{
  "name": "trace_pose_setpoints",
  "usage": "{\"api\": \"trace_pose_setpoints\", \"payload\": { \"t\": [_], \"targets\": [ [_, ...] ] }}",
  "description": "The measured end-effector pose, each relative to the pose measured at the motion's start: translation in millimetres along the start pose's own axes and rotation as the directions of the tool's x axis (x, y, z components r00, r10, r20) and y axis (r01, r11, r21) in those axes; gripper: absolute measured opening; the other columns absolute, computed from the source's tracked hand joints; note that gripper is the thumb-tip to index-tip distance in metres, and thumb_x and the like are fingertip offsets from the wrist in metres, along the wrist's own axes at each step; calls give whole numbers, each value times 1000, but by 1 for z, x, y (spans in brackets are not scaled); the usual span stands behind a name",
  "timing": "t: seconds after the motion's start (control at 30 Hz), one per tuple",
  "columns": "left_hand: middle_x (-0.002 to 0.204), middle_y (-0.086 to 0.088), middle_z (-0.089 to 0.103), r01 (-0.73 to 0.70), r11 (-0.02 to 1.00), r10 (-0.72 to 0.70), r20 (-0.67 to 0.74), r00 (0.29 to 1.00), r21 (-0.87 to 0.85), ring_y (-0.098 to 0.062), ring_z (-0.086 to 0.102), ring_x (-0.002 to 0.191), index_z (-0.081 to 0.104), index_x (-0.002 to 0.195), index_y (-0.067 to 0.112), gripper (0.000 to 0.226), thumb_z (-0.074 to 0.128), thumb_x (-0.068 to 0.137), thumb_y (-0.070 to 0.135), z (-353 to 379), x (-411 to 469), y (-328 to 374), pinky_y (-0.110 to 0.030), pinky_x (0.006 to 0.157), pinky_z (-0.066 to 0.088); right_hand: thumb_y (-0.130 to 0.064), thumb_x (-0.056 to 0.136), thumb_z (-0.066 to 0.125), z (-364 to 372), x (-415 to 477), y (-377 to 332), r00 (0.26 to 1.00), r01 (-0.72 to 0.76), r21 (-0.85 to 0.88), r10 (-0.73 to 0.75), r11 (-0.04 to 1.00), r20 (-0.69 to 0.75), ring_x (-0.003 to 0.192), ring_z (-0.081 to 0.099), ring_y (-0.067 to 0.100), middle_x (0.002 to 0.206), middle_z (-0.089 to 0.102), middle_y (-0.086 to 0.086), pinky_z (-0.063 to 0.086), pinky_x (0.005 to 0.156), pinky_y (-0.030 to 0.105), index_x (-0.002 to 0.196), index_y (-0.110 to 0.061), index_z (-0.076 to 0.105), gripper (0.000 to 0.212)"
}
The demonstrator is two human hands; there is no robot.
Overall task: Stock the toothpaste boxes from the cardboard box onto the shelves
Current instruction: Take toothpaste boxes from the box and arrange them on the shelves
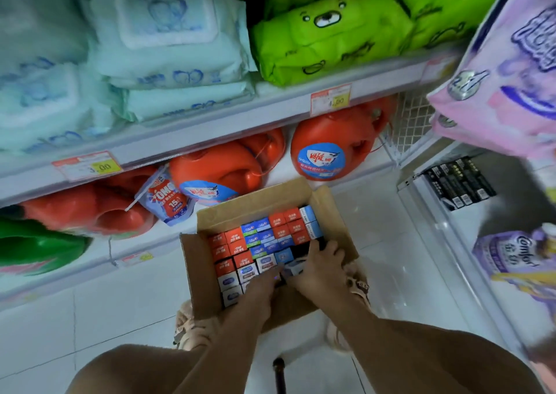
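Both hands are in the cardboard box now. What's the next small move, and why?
Probably lift the white-and-blue toothpaste box up out of the open brown cardboard box: the right hand seems to pinch it, the left hand touches it, and it sits raised above its packed neighbours.

— What stands on the white tile floor (90,318)?
— The cardboard box (331,213), flaps open, just in front of the lower shelf (75,268).
— And on that shelf?
— Orange detergent jugs (328,150) in a row, a blue-and-red pouch (165,201) leaning against them, and a green jug (39,246) at the left end.
— Above it?
— The upper shelf (210,132) holds stacked pale-blue wipe packs (168,32) and, to their right, green bear-printed packs (331,38). A low shelf (427,201) on the right bears black boxes (460,183).
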State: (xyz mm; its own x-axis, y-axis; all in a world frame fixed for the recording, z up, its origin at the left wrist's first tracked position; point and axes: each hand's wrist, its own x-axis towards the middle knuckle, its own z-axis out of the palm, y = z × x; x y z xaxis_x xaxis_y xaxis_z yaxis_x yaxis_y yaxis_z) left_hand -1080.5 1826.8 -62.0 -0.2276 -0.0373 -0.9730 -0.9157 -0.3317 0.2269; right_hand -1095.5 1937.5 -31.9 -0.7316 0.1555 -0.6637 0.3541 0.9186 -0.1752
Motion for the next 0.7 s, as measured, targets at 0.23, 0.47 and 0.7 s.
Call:
{"api": "trace_pose_setpoints", "payload": {
  "t": [0.23,0.47,0.7],
  "targets": [
    [100,-25,68,110,902,97,443,891,-418,-36,71,78,57,115,-4,73,85,58,34,13,-72,-9,-46,59,59,-39,52,79,-47,-86,32,930,302,217,-237,928,-279,109,36,19,113,28,-6,38,80,25,118,-27,42,77],
    [114,-23,66,41,900,215,524,824,-433,-36,62,105,61,116,1,43,69,78,17,21,-159,4,-53,93,45,-40,53,73,-78,-134,55,667,692,172,-529,701,-525,107,45,5,109,28,-18,49,77,16,101,-39,42,57],
    [94,-19,73,-341,899,436,504,745,-275,-30,72,78,63,106,4,30,69,78,12,11,-229,35,-43,71,58,-39,75,76,-144,-191,36,743,634,749,-424,193,-519,86,64,7,92,63,-10,50,70,17,115,-33,52,47]
  ]
}}
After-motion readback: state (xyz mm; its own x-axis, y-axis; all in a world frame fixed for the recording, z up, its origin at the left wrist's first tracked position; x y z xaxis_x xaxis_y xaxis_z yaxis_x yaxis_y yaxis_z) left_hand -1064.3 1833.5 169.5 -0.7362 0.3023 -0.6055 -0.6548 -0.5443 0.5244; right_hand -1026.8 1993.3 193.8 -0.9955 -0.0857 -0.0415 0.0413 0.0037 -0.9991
